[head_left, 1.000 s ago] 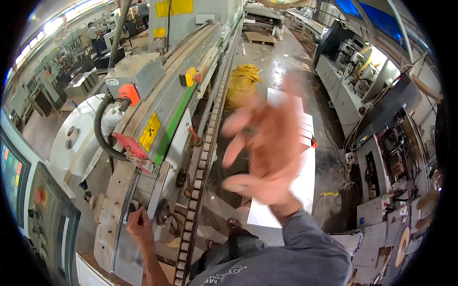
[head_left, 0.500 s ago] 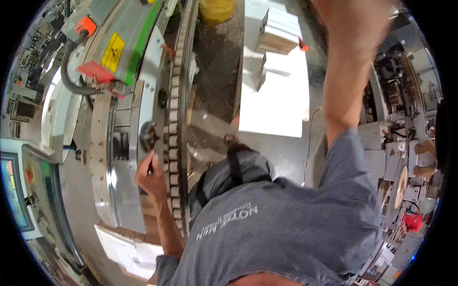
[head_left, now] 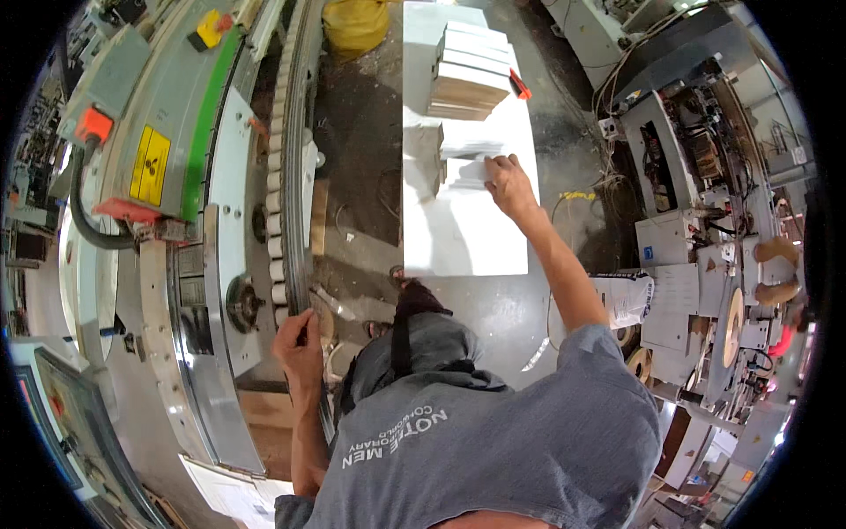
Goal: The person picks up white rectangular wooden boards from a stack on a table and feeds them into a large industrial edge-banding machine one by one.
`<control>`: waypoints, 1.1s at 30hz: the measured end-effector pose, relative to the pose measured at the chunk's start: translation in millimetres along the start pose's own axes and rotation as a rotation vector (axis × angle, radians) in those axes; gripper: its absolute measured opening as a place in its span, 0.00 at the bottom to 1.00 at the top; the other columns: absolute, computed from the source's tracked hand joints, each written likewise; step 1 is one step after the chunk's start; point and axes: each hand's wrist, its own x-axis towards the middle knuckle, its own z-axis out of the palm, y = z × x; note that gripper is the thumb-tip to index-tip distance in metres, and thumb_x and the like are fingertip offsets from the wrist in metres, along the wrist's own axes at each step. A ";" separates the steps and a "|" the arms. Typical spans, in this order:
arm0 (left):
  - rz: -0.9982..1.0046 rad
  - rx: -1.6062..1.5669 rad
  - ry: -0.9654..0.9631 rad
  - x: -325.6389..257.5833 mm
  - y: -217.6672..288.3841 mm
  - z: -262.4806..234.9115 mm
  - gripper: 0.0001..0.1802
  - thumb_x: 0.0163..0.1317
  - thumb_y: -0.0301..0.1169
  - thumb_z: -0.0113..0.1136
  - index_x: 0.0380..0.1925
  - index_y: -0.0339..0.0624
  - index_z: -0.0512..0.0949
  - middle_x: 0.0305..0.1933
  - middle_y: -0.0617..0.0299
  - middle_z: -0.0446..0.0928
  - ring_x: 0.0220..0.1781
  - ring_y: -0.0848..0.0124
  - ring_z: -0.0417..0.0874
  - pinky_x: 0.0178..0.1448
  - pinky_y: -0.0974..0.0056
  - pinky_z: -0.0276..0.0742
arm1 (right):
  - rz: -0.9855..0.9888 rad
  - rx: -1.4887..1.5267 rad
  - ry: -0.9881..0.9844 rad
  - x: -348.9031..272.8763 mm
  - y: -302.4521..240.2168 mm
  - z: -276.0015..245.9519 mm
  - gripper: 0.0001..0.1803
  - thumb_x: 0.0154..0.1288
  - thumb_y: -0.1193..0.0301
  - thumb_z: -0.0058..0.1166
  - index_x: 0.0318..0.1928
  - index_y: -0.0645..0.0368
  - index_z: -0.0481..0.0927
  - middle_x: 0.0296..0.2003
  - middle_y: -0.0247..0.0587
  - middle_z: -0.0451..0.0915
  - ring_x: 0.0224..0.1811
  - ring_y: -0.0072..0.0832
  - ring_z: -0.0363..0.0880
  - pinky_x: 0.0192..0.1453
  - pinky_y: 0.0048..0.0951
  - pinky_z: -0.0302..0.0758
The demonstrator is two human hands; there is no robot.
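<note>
Over the white table (head_left: 432,238) ahead, my right hand (head_left: 511,183) has its fingers closed at the right end of a white board (head_left: 464,174). That board is the nearest of a short row; another white board (head_left: 467,137) stands just beyond it. Farther back is a stack of white boards (head_left: 471,84) with brown edges. My left hand (head_left: 300,353) is at the left, beside the roller conveyor rail (head_left: 296,264). Its fingers are curled together, and what they hold, if anything, is hidden.
A long machine (head_left: 167,150) with a green stripe and a yellow warning label runs along the left. A red-orange tool (head_left: 520,85) lies at the table's right edge. Beyond the conveyor sits a yellow sack (head_left: 355,25). Machines and a white bag (head_left: 626,298) are on the right.
My right arm has come down from the upper right, and its hand now grips the nearest white board. My left hand has shifted slightly nearer and right. The whole view has turned.
</note>
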 end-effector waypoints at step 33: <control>-0.086 0.674 0.685 -24.2 -137.9 -171.6 0.20 0.46 0.23 0.76 0.42 0.38 0.84 0.44 0.52 0.78 0.43 0.53 0.80 0.46 0.55 0.78 | -0.811 1.126 -0.568 -20.5 -540.7 78.5 0.29 0.70 0.73 0.52 0.67 0.76 0.64 0.41 0.51 0.81 0.29 0.30 0.81 0.33 0.31 0.80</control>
